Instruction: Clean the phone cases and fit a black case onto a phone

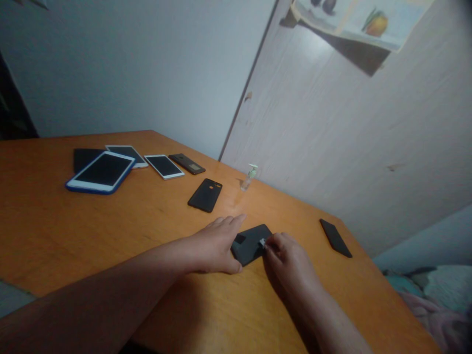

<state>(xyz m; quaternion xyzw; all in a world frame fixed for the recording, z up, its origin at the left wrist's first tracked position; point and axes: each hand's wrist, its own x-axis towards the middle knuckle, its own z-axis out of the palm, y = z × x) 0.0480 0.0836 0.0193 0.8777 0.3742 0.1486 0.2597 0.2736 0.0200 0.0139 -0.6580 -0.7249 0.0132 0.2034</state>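
A dark phone-shaped slab [251,246], with a darker square patch near its left end, lies flat on the table between my hands. My left hand [220,244] spans its left end with fingers stretched out; the thumb is by the near corner, and firm contact cannot be made out. At the slab's right part, my right hand [289,253] is closed in a pinch on a small whitish crumpled piece [262,243], held against the surface. Whether that piece is paper or cloth is too small to tell.
Beyond my hands are a black phone case [205,195] and a clear pump bottle [248,180]. Farther left lie a blue-edged tablet [103,169], a white phone [164,166] and a dark phone [187,163]. Another dark phone [335,238] rests near the table's [162,305] right edge.
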